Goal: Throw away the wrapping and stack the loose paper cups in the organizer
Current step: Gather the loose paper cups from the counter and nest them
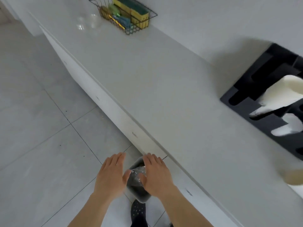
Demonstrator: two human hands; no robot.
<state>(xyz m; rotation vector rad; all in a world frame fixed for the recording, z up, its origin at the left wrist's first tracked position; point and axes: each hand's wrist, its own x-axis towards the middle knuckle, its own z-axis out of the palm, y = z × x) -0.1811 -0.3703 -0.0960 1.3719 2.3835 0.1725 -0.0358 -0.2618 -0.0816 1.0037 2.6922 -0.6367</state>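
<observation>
A small grey waste bin (139,196) stands on the floor against the counter front. Crumpled clear plastic wrapping (138,173) lies in its mouth. My left hand (111,174) hovers over the bin's left side, fingers spread, holding nothing. My right hand (157,174) is over the right side, also spread, with the thumb touching or just above the wrapping. On the counter at the right edge stands a black organizer (255,86) with white paper cups (282,94) lying in its slots, blurred.
A white counter (164,89) runs diagonally across the view. A wire basket (126,13) with sponges and packets sits at its far end, with clear glassware (86,22) beside it. A tan object (293,176) is at the right edge. Grey floor tiles (41,128) fill the left. My dark-socked foot (138,213) is below the bin.
</observation>
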